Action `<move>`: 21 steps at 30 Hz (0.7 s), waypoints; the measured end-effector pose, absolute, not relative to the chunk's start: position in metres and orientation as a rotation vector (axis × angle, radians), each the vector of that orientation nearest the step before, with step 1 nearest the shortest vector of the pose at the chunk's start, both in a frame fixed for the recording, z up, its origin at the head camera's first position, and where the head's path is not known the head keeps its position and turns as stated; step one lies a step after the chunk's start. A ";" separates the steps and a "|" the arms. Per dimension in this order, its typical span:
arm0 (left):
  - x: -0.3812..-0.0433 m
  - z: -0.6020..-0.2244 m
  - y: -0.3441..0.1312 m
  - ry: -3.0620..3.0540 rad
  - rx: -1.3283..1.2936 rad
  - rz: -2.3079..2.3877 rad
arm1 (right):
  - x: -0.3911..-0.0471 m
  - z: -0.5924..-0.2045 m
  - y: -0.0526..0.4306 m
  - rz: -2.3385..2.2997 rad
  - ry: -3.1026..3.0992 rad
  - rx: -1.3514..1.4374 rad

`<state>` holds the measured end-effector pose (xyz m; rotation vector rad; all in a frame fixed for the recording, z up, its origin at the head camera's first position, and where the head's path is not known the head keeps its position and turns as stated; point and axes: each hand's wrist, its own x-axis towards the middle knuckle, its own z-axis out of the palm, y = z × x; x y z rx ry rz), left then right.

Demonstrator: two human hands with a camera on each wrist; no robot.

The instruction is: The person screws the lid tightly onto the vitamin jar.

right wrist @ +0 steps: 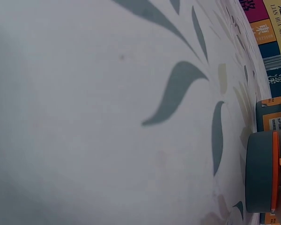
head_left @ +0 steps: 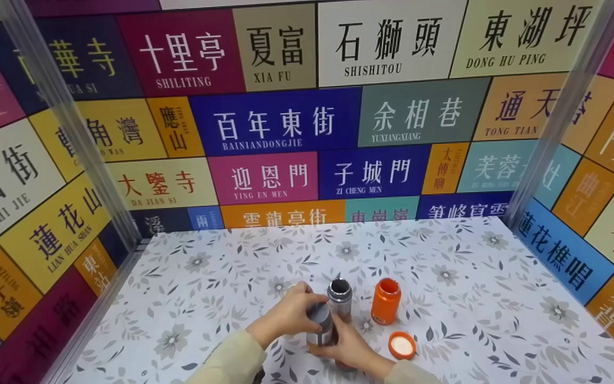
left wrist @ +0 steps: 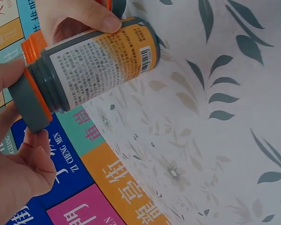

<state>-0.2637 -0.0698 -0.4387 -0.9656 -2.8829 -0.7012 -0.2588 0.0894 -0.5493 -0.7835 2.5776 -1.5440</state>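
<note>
The left hand [head_left: 291,313] clamps its fingers on the lid [left wrist: 31,102], the right hand [head_left: 353,348] its own round the bottle [left wrist: 105,62], left of the orange bottle [head_left: 385,305]; turning the lid seems the step, next calling for steadiness.

I hold a dark grey bottle [left wrist: 105,60], roughly upright, just in front of an open grey bottle [head_left: 341,306]; its label [left wrist: 86,70] fades from white to orange, and its grey, orange-rimmed cap [left wrist: 29,101] sits at the partly exposed neck [left wrist: 48,86].

Left fingers [left wrist: 40,164] pinching, right fingers [head_left: 345,336] curled (lower)
</note>
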 end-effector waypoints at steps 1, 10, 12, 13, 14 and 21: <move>-0.264 -0.437 -0.069 -2.886 -0.975 -0.676 | -0.259 -0.549 0.090 -1.537 2.584 -0.786; -0.269 -0.429 -0.062 -2.892 -1.008 -0.561 | -0.244 -0.523 0.088 -1.578 2.558 -0.789; -0.270 -0.430 -0.061 -2.907 -1.008 -0.543 | -0.242 -0.519 0.088 -1.573 2.562 -0.780; -0.269 -0.430 -0.061 -2.913 -1.006 -0.532 | -0.242 -0.519 0.087 -1.568 2.567 -0.777; -0.270 -0.432 -0.060 -2.918 -1.005 -0.527 | -0.243 -0.523 0.088 -1.555 2.581 -0.775; -0.267 -0.436 -0.062 -2.872 -1.021 -0.565 | -0.259 -0.550 0.090 -1.484 2.603 -0.723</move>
